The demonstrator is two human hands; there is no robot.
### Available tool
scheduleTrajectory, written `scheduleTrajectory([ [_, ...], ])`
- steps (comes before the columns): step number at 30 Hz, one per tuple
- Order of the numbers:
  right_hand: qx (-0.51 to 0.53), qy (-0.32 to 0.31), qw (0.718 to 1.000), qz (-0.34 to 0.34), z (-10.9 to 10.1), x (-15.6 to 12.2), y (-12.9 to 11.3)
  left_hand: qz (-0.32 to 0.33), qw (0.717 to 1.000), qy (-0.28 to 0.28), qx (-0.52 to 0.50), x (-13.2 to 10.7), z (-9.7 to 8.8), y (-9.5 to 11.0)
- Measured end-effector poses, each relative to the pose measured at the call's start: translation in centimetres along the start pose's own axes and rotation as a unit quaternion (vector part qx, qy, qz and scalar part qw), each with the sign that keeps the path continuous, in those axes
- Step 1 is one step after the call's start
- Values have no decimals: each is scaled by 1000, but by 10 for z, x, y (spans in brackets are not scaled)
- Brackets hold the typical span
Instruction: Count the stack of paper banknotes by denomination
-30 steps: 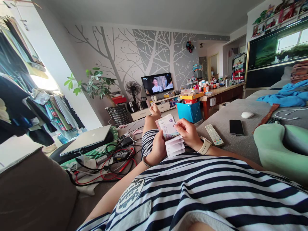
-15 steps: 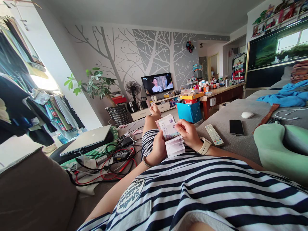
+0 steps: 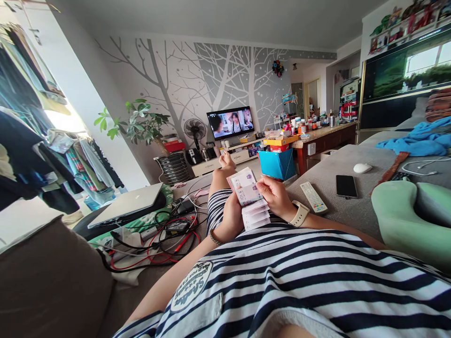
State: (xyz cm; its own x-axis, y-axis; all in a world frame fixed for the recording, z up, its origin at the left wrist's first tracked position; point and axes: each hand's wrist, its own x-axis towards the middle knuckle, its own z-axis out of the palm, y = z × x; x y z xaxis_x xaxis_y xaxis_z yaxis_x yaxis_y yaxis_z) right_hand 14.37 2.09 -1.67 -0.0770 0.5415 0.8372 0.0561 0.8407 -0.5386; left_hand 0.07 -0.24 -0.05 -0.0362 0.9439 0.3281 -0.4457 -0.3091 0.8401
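Observation:
A small stack of pale banknotes (image 3: 241, 178) with purple print is held over my lap. My left hand (image 3: 232, 213) is closed around the stack's left side, thumb on top. My right hand (image 3: 274, 193) pinches the right edge of one note between thumb and fingers, bending it toward me. Several folded-down notes (image 3: 255, 217) hang fanned below, against the striped shirt. The fingers under the stack are hidden.
On the sofa to the right lie a remote control (image 3: 313, 197), a phone (image 3: 346, 186), a white mouse (image 3: 362, 168) and a green neck pillow (image 3: 394, 213). At left are a laptop (image 3: 127, 204) and tangled cables (image 3: 172, 239). A television (image 3: 230, 123) plays ahead.
Another note has been pulled down toward me, and the hanging fan of notes shows more layers. Both hands stay in nearly the same place. The television picture has changed.

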Motion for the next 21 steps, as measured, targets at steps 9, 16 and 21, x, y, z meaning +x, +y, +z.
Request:
scheduleTrajectory([
  [9, 31, -29, 999, -5, -2, -2, 1, -78, 994, 17, -78, 10, -9, -11],
  [16, -37, 46, 997, 58, 0, 3, 5, -49, 996, 11, -67, 7, -9, -10],
  [21, -61, 58, 994, 66, -1, 6, 9, -38, 998, 19, -46, 1, -4, -5],
])
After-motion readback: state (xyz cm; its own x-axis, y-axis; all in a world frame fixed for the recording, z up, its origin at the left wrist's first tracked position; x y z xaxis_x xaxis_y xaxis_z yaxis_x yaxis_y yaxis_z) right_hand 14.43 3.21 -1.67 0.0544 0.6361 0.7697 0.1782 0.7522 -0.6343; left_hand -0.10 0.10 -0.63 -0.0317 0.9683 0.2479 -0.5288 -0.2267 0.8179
